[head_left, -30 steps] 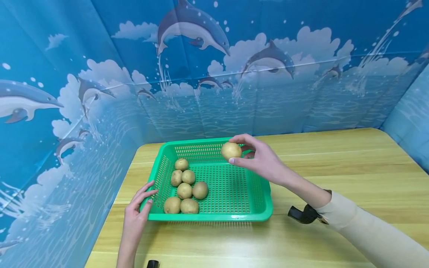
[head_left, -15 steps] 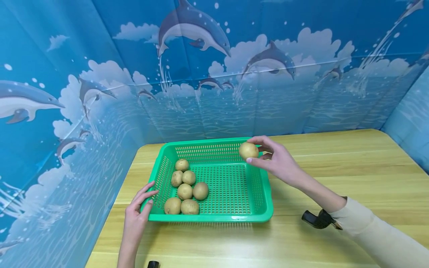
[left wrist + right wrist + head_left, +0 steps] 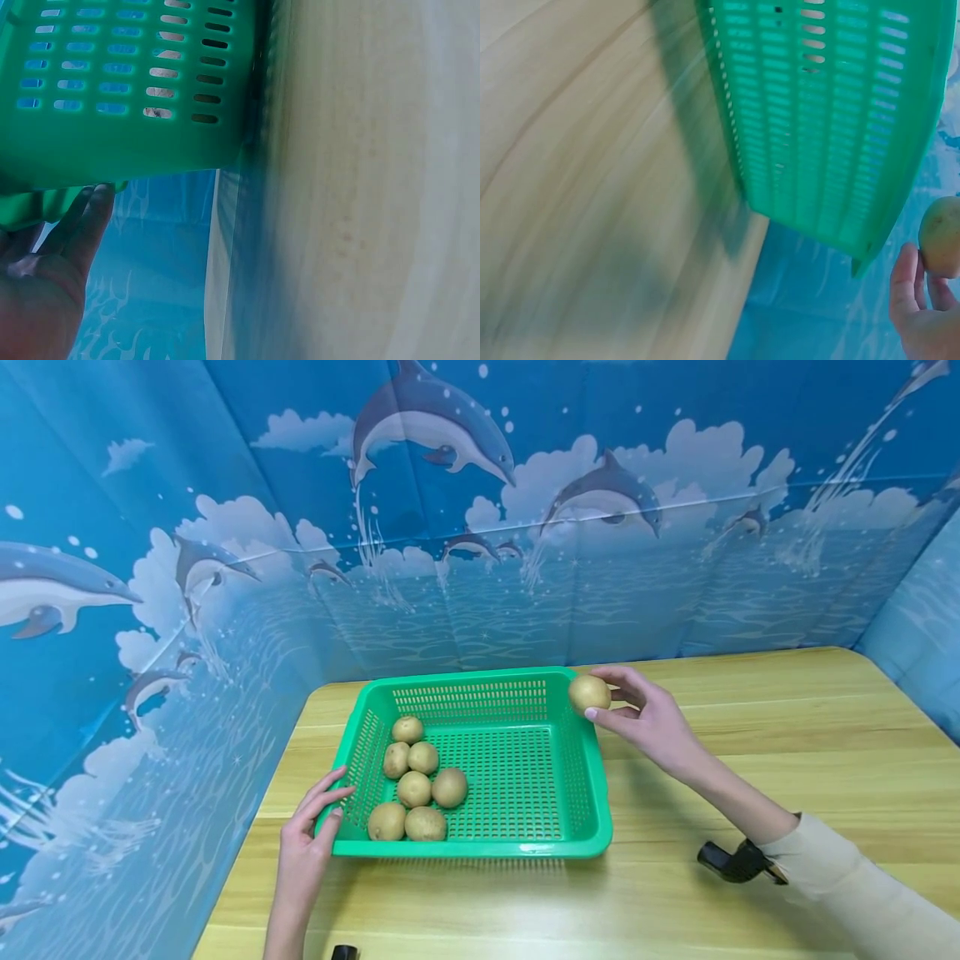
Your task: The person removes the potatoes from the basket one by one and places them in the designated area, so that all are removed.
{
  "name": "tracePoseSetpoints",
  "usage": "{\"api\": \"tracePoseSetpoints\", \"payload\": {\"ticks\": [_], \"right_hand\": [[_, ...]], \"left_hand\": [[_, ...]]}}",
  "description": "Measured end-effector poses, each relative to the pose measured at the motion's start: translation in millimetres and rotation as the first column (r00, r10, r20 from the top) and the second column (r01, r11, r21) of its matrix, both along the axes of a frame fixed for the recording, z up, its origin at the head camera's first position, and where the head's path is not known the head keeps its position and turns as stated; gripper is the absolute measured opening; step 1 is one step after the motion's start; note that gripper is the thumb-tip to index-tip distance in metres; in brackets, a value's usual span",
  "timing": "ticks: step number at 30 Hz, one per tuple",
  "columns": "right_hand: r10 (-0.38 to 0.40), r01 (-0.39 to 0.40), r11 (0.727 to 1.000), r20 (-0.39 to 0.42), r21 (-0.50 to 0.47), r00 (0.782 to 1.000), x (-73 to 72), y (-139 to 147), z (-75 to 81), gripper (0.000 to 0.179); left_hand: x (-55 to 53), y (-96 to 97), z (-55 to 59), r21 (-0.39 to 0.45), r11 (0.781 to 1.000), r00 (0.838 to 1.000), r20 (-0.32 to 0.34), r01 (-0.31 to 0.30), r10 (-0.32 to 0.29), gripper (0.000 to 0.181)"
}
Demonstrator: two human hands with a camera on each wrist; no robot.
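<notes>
At the back right corner of the green plastic basket (image 3: 528, 850), my right hand (image 3: 652, 718) holds a round, yellow-brown potato (image 3: 589, 693) between thumb and fingers, level with the rim or higher. The right wrist view has the same potato (image 3: 941, 236) at its right edge, outside the basket wall (image 3: 810, 142). My left hand (image 3: 303, 827) grips the basket's left rim near the front corner, fingers over the edge. From the left wrist, the fingers (image 3: 94, 217) show against the rim. Several potatoes (image 3: 414, 789) lie inside, grouped along the basket's left side.
The basket stands on a light wood-grain table (image 3: 750, 727). A blue curtain (image 3: 480, 593) printed with dolphins rises behind the table and along both sides. Black wrist cameras (image 3: 738, 862) are worn on the arms.
My right hand has moved right with the potato, from above the basket's back part to its back right corner. My left hand and the potatoes in the basket have stayed put.
</notes>
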State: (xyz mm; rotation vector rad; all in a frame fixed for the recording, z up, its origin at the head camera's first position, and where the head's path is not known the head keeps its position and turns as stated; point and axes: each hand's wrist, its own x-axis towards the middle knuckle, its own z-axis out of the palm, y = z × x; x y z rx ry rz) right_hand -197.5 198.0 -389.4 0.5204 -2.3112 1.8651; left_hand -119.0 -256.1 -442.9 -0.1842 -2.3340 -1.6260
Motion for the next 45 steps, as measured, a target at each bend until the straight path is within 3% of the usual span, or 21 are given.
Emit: {"api": "tracePoseSetpoints", "payload": {"ticks": [10, 15, 21, 45], "right_hand": [[-0.078, 0.074, 0.995, 0.059, 0.066, 0.995, -2.9, 17, -11.1, 0.051], [-0.104, 0.095, 0.981, 0.043, 0.169, 0.994, -6.3, 25, -18.4, 0.052], [-0.118, 0.112, 0.945, -0.001, 0.307, 0.993, -13.3, 33, -26.1, 0.052], [-0.088, 0.034, 0.855, 0.08, 0.518, 0.993, -38.0, 53, -51.7, 0.05]], "left_hand": [[0.7, -1.6, 1.8, 0.003, 1.0, 1.0, 0.008, 0.0, 0.0, 0.031], [1.3, -1.8, 2.1, 0.004, 1.0, 1.0, -0.001, 0.002, -0.002, 0.031], [1.4, -2.1, 1.9, 0.001, 1.0, 1.0, 0.0, -0.003, 0.003, 0.031], [0.0, -0.9, 1.2, -0.026, 1.0, 1.0, 0.011, -0.011, 0.011, 0.03]]}}
